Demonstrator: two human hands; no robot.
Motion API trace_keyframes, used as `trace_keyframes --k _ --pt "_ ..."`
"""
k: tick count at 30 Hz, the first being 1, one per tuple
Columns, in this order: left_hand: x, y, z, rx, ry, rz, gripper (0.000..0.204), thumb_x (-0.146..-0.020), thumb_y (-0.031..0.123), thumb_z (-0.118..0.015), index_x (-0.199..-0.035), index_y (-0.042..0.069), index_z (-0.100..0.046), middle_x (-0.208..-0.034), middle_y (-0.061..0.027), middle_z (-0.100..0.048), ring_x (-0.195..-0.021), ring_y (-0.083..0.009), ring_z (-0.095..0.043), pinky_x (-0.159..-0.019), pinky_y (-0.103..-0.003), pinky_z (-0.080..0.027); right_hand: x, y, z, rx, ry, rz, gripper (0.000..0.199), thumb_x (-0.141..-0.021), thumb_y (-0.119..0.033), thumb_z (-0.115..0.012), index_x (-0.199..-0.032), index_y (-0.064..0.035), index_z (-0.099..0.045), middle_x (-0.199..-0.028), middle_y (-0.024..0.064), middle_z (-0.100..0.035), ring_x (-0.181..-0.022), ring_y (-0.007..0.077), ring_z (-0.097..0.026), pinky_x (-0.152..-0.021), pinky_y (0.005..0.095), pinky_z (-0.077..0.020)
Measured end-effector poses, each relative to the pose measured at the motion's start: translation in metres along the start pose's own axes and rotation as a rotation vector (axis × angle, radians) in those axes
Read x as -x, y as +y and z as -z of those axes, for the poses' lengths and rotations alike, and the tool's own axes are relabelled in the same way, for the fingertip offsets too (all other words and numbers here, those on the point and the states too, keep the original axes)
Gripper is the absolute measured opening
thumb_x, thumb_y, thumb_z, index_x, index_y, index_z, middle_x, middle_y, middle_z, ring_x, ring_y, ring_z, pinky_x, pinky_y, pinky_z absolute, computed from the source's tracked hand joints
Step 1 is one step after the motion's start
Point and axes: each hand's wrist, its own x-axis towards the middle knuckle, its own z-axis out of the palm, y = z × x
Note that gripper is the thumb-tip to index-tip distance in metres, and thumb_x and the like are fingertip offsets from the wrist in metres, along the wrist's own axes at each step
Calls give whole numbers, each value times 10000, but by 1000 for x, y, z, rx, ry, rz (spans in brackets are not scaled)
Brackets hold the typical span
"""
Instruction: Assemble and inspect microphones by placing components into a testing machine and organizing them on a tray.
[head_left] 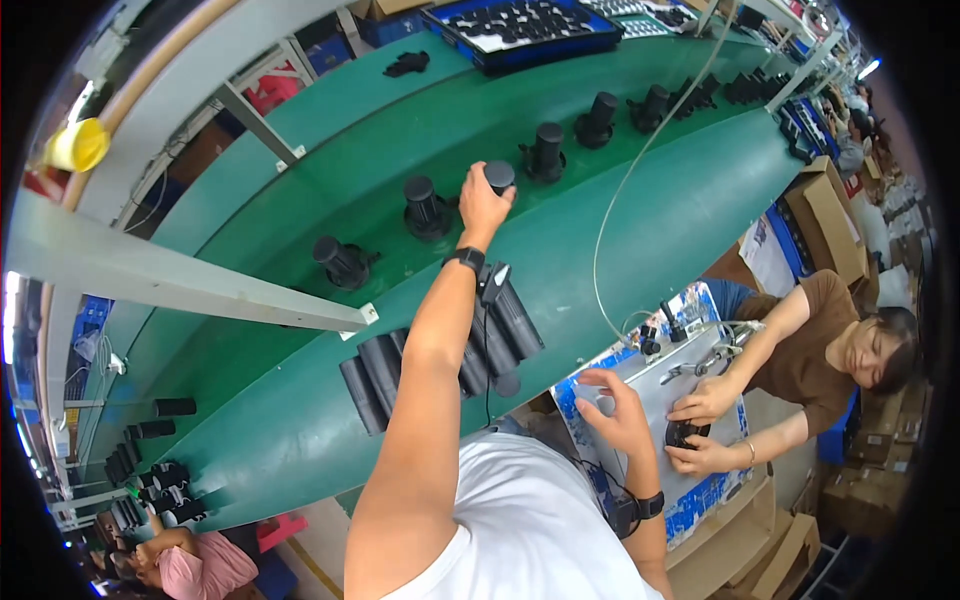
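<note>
The left hand (484,207) was closed around a black cylinder (499,174), its fingers against the sides and the round top showing above them. The cylinder stood over the green belt (470,112), in line between a similar black part (426,208) on the left and another (545,152) on the right. Below the wrist, the forearm crossed above dark tubes (516,322) lying side by side. The right hand (622,418), well apart from the cylinder, was half-curled with thumb and fingers parted, near the worktable (648,388).
</note>
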Motion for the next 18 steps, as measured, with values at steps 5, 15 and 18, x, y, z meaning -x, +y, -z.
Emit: trace_keyframes --k 5,15,18 --pt "-10 -24 0 -41 48 55 756 -733 280 -770 -1309 -26 -388 -1242 -239 -502 -1135 -421 -514 -945 -474 -437 20 18 2 -54 -5 -114 391 -824 -129 -694 -1181 -33 -568 -1052 83 -692 -980 174 -639 -858 317 -478" --pt "158 29 50 -391 -376 -311 529 -772 343 -715 -1186 69 -533 -1206 -152 -541 -1071 -346 -528 -892 -457 -406 50 28 13 -223 -6 -75 334 -843 -88 -666 -1153 3 -584 -1039 99 -676 -992 171 -638 -894 311 -484" --pt "168 31 39 -636 -454 -163 691 -793 459 -694 -1300 59 -449 -1309 -219 -436 -1061 -444 -531 -889 -521 -415 62 28 15 -133 -38 -50 335 -841 -101 -671 -1151 -4 -589 -1036 94 -677 -980 176 -643 -883 311 -490"
